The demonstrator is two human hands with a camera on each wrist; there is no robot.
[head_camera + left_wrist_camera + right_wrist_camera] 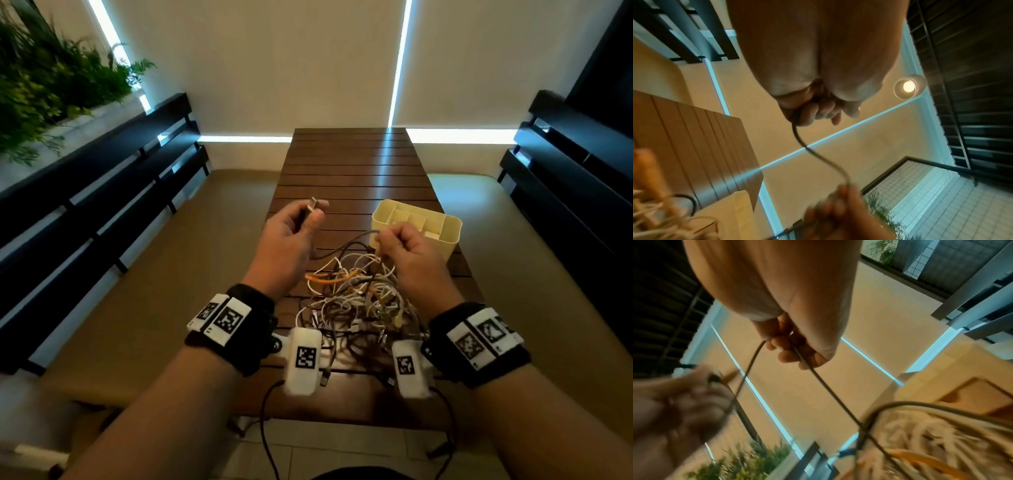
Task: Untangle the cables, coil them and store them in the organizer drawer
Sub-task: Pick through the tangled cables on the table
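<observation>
The desk (352, 164) is dark brown wood, striped by the gaps between its slats. On it the tangle (356, 301) mixes white, cream, brown and dark grey cables with one bright orange cable (329, 278). The cable (818, 155) running between the two hands is dark grey. The organizer (442, 236) is pale cream yellow all over. Both wrists wear black bands (239, 329) carrying white tags printed with black square code patterns. The benches' cushions (171, 260) are tan, their backs (102, 178) black slats. The blinds (274, 61) are plain beige, edged with thin bright blue-white lines of light. The plants (48, 75) are green.
</observation>
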